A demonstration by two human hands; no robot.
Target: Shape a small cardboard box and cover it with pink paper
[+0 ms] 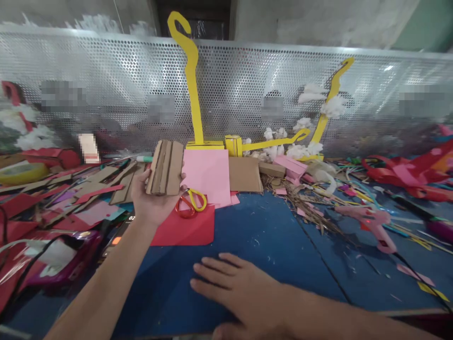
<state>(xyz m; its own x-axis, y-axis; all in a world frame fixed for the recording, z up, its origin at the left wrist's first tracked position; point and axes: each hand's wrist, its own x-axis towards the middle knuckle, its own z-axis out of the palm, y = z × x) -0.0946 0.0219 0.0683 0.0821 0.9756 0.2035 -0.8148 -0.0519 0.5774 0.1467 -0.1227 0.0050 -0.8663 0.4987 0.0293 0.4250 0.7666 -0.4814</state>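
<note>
My left hand [155, 200] is raised over the table, gripping a small brown block of folded cardboard [165, 167] with its ridged face toward me. My right hand [244, 293] hovers over or rests on the blue tabletop near the front edge, fingers spread, nothing in it. Just beyond the left hand, scissors [193, 202] with red and yellow handles lie on red paper [191, 229]. Behind them is a pink sheet [207, 174], beside a brown cardboard piece [246, 174].
Yellow hook-ended shapes [193, 94] stand by a perforated metal panel [226, 71]. A pink glue gun [371, 219] with a cord lies right, near dry twigs [304, 205]. Paper and cardboard scraps [102, 184] and a power strip [56, 264] crowd the left.
</note>
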